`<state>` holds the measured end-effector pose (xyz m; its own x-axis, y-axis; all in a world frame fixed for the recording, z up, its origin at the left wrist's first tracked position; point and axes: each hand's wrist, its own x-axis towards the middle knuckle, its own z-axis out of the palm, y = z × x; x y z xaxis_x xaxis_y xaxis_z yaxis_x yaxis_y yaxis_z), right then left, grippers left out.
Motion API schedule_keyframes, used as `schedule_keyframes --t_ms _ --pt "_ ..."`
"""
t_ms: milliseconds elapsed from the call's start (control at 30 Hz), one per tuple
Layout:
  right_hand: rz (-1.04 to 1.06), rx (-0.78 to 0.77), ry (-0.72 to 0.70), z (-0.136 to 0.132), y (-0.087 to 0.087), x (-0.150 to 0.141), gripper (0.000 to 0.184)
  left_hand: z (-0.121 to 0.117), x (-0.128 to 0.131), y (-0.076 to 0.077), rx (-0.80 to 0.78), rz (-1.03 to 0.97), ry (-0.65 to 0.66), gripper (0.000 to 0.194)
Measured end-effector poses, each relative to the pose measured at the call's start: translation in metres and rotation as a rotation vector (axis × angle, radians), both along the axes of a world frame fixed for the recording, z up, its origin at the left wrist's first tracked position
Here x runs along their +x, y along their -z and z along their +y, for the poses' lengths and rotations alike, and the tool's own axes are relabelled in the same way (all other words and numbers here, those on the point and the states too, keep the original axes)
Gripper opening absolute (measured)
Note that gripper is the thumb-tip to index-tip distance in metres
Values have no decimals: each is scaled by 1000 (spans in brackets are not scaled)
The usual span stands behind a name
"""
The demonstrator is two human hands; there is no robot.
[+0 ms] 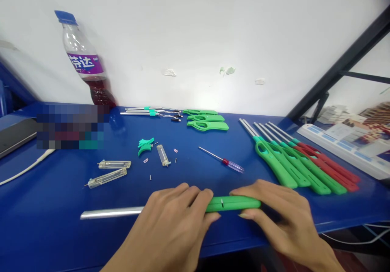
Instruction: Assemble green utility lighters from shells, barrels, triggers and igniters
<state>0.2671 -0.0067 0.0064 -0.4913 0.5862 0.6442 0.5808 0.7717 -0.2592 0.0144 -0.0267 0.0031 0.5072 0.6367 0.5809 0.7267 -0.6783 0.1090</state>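
A green long-necked gas lighter (236, 203) lies sideways in both hands over the front of the table, its metal tube pointing left. My left hand (178, 215) is wrapped round the lighter near the base of the tube and hides that part. At the handle's right end, my right hand (278, 215) pinches it between thumb and fingers. Beyond the hands lies a screwdriver (227, 162) with a clear purple handle. Transparent fuel tanks (163, 155), teal triggers (146, 146) and a small screw (150, 178) are scattered to the left.
Assembled green and red lighters (304, 158) lie in a row at right, beside a white power strip (341, 150). Green handle shells (209, 125) and metal tubes with wires (143, 113) lie along the wall. A drink bottle (87, 65) stands back left on the blue table (45, 215).
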Motion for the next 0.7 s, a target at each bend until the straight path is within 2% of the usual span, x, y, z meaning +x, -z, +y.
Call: schedule_keyframes --t_ms 233,433,567,700 --pt "-15 -27 -47 -1 -1 0 12 2 2 -2 -61 -95 64 29" --pt "-104 -14 -99 -2 0 0 23 -6 7 4 -26 -55 91 35" --pt "-98 -89 -130 0 -2 1 22 -8 9 5 5 -22 73 36" --pt "-31 -219 -113 1 -4 0 23 -4 6 -2 -1 32 54 30"
